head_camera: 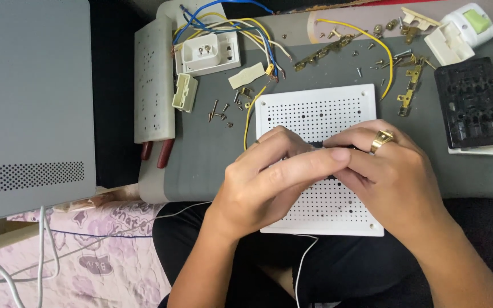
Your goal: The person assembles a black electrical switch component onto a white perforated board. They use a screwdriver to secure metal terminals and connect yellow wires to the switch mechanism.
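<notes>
Head view: left hand point(269, 182) and right hand point(386, 177) pinch a small dark part point(316, 145) over the perforated white board point(315, 111).

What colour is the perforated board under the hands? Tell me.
White, with rows of small dark holes; head view shows it.

A grey metal case point(29, 102) with a vent grille stands at the left. On the grey tabletop point(201, 159) lie loose screws point(219, 111), brass strips point(409, 91), a black socket block point(472, 102), a white socket point(207, 52) with coloured wires point(246, 25), and a long white cover point(154, 80).
</notes>
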